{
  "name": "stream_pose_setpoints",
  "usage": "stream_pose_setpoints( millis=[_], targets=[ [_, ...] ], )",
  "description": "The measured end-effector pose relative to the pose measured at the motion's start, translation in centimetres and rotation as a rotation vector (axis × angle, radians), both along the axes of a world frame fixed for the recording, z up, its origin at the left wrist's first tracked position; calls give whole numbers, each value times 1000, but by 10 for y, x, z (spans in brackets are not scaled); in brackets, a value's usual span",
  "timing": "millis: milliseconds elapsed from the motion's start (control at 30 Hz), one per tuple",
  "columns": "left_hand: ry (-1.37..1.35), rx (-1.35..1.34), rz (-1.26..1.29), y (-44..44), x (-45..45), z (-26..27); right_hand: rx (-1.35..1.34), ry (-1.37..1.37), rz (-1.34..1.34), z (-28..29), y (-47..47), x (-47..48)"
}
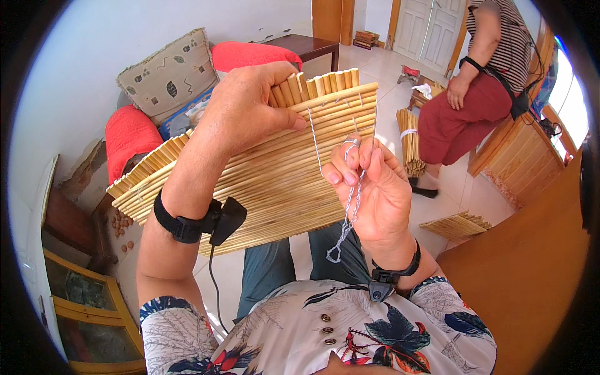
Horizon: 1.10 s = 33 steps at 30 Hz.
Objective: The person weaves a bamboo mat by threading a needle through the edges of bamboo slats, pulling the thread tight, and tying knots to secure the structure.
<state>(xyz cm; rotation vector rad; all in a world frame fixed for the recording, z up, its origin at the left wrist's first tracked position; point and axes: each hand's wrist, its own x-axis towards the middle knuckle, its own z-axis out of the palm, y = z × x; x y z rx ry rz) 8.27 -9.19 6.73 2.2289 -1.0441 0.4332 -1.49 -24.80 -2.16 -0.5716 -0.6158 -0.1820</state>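
A panel of straw-coloured stalks (276, 183), laid side by side in crossed layers, is tilted above my lap. My left hand (253, 103) grips its upper edge, thumb on the front face and fingers behind, beside the short stalk ends. My right hand (370, 178) is at the panel's right side, pinching a long thin metal needle (375, 119) that points up to the corner. Grey-white twisted thread (347, 225) loops over a finger with a metal ring and hangs below the palm. A stitch of the same thread (314, 136) runs down the panel's face.
Another person (487, 84) sits at the upper right, beside a tied bundle of stalks (411, 145). A smaller stalk panel (457, 226) lies on the floor. A brown wooden surface (515, 262) is at my right. A sofa with a patterned cushion (168, 75) stands behind the panel.
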Motion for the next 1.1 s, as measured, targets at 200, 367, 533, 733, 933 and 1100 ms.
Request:
stream_pose_setpoints(
  millis=[200, 367, 533, 733, 933, 1100],
  targets=[
    [496, -333, -418, 5, 21, -6, -123, -39, -230, -4, 9, -2],
    [533, -287, -404, 14, 27, -4, -295, -52, -328, -8, 9, -8],
    [470, -265, -346, 8, 16, -4, -302, -20, -317, -12, 5, -8],
    [417, -243, -293, 10, 15, -4, -367, -40, -339, -12, 2, -5],
    [316, -270, -280, 15, 11, -6, -264, -95, -249, -8, 4, -1],
    [172, -81, -101, 8, 11, -7, 9, 77, -12, -1, 1, -5]
  ],
)
